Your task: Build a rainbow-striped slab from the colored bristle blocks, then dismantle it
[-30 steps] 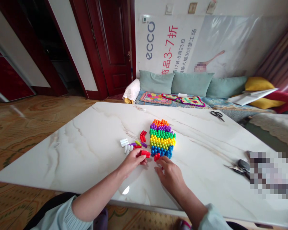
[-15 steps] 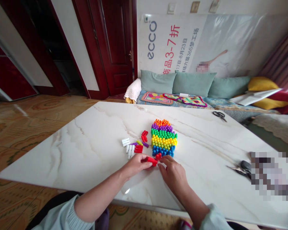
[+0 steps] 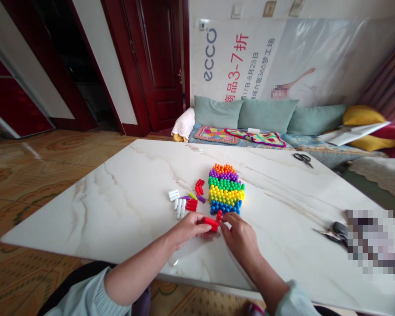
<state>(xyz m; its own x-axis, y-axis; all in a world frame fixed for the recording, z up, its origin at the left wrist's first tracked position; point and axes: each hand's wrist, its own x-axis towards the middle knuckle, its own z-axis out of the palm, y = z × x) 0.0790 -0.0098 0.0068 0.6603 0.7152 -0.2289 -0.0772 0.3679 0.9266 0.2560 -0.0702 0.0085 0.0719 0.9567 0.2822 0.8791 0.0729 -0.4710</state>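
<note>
Between thumb and fingers, my left hand (image 3: 191,228) holds red tube pieces (image 3: 212,224). My right hand (image 3: 238,232) is pinched at small red beads (image 3: 219,215), touching the right end of those pieces. Just beyond the hands lies a striped bead piece (image 3: 226,191) with orange, purple, green, yellow and blue bands. To its left are more red pieces (image 3: 199,187), red tubes (image 3: 191,205), white tubes (image 3: 180,207), another white group (image 3: 174,195), and purple and yellow-green tubes (image 3: 192,196).
The marble-patterned table (image 3: 118,210) bears black scissors (image 3: 303,159) at the far right and a second pair (image 3: 337,232) at the right, beside a pixelated patch. Behind the table stands a sofa with green cushions (image 3: 268,115).
The view has shifted slightly. The red pieces in my left hand sit a little lower and to the right, and my right fingers have changed their pinch on the red beads.
</note>
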